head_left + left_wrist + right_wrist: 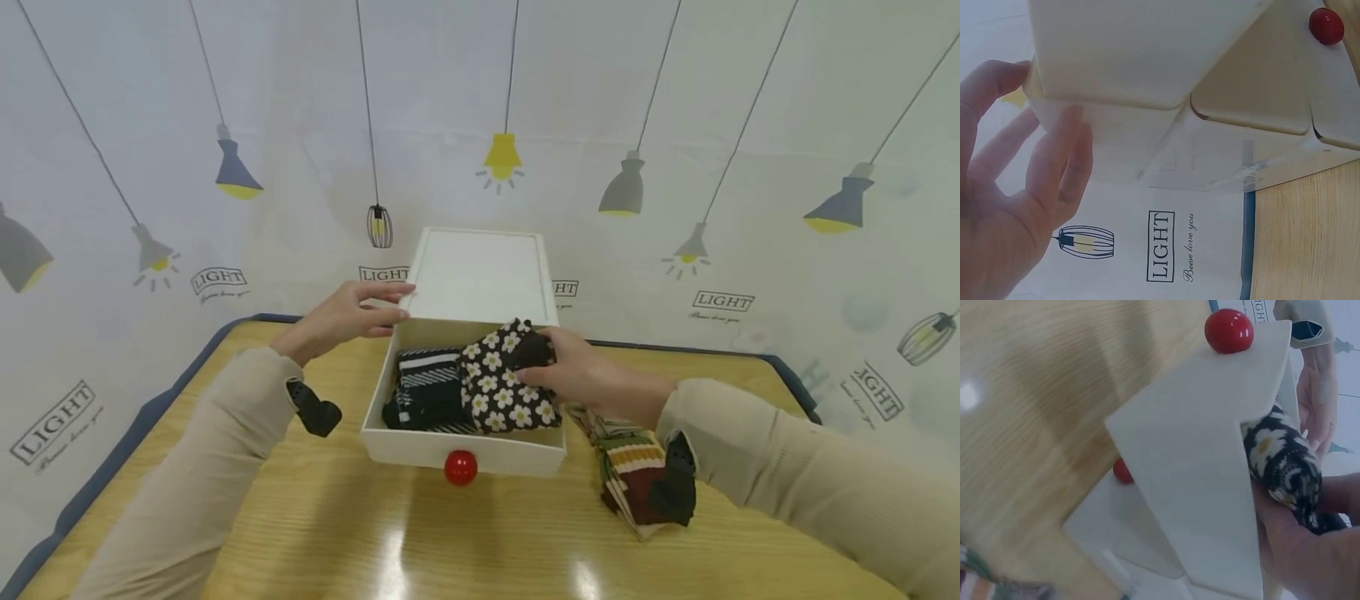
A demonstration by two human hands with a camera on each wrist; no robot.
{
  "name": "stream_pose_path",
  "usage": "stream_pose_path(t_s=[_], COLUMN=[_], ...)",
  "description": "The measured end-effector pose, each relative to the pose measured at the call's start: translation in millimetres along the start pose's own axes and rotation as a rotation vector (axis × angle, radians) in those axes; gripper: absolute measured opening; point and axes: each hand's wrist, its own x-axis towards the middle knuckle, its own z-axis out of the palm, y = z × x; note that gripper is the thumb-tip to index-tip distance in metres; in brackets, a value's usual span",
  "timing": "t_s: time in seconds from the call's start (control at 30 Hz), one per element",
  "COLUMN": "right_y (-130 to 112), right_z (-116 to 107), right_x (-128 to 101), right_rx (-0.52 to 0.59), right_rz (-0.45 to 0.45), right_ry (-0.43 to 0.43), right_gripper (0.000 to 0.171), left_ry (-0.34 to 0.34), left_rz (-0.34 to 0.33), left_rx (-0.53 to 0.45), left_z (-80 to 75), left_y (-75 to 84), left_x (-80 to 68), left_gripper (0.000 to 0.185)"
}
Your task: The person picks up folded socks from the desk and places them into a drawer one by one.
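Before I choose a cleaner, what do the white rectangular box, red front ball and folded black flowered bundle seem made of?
White box: probably satin plastic; smooth, stiff walls. Red ball: glossy plastic or painted wood; bright highlight. Flowered bundle: likely matte fabric; soft folds.

Beige sleeves [225,433], black wrist cameras [313,408]

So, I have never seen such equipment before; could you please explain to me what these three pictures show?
No machine works here; a person does, barehanded. A camera on the head took the wide picture; a camera on each wrist took the two close ones. On the wooden table stands a white box with a red ball on its front. Black-and-white cloth lies inside, and striped, many-coloured cloth lies to the right of it. The left hand touches the raised lid. The right hand holds a flowered cloth, partly inside the box.
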Motion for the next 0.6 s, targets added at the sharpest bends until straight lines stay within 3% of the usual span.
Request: stream_pose_path(t_s=[0.17, 0.3, 0.4, 0.6], right_y=[1, 1, 0, -1], right_z=[5, 9, 12, 16], right_x=[4, 7, 8, 4], right_rx=[-0.157, -0.192, -0.166, -0.057], right_rz=[-0.072, -0.089, -0.069, -0.035], right_ry=[-0.051, -0.057, -0.028, 0.018], right_gripper=[0.058, 0.050, 0.049, 0.064], left_ry=[0.001, 0.002, 0.007, 0.005], left_rz=[-0.010, -0.018, -0.021, -0.014], left_rx=[0.010, 0.008, 0.006, 0.016], left_z=[-0.6, -0.6, 0.0, 1.9], left_y=[-0.1, -0.2, 0.6, 2.7], left_x=[-0.7, -0.7, -0.2, 0.3], left_gripper=[0.055, 0.056, 0.055, 0.056])
